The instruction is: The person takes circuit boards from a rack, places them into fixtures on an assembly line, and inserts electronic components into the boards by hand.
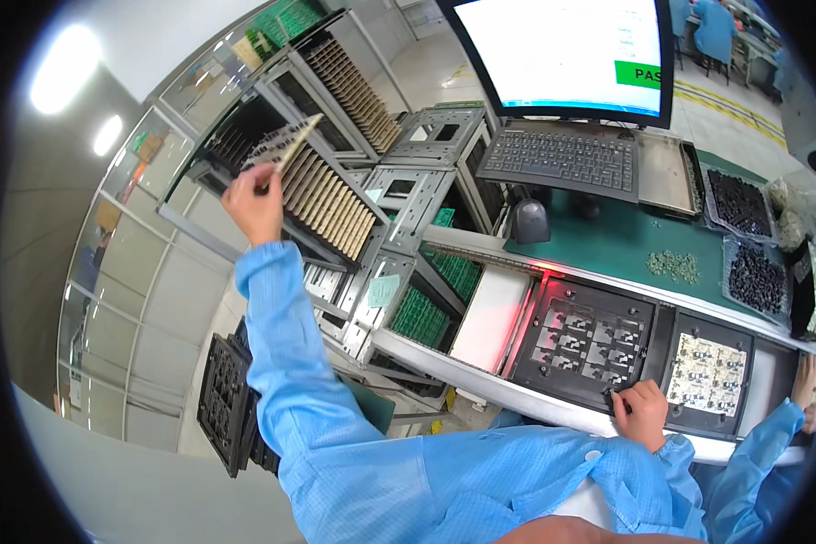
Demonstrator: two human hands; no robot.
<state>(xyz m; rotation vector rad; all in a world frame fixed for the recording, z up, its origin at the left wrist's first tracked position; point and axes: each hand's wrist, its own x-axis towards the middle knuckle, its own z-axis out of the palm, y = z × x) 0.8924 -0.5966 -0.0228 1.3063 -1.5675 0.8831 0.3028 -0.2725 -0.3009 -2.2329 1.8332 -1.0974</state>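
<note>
My left hand (256,207) is raised at the upper left, pinching the near edge of a thin pale circuit board panel (292,145). The panel is tilted above a slotted magazine rack (331,201), where several similar boards stand in a row. Low on the right, my right hand (642,413) has its fingers curled at the near edge of a black carrier tray (567,385). The tray's cut-out pockets show and no board panel lies on it. It rests on the conveyor rail, and red light falls across its left end.
A second black carrier with a pale board panel (707,374) sits to the right, near a co-worker's hands (807,390). Beyond the rail are a monitor (562,54), keyboard (560,161), handheld scanner (529,220) and trays of black parts (754,279). Black carriers (222,399) stand at lower left.
</note>
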